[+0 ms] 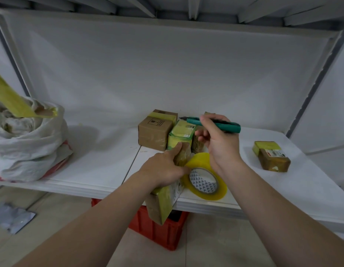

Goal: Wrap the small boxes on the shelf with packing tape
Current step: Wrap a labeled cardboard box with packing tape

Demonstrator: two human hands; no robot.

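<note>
My left hand [163, 168] grips a long cardboard box [165, 199] partly wrapped in yellowish tape; the box tilts over the front edge of the white shelf [101, 166]. A roll of yellow packing tape [205, 180] stands right of that box, its tape running up to the box's top. My right hand [219, 143] holds a green utility knife [215, 124] above the roll. Behind stand a brown box [153, 133] with a tape band and a green-labelled box [181, 132]. A small taped box [273, 156] lies at the right.
A white sack [28, 143] stuffed with tape scraps sits at the shelf's left end, a yellow strip [11, 99] hanging above it. A red plastic crate [159, 228] stands on the floor under the shelf. Grey bags [11, 218] lie on the floor, lower left.
</note>
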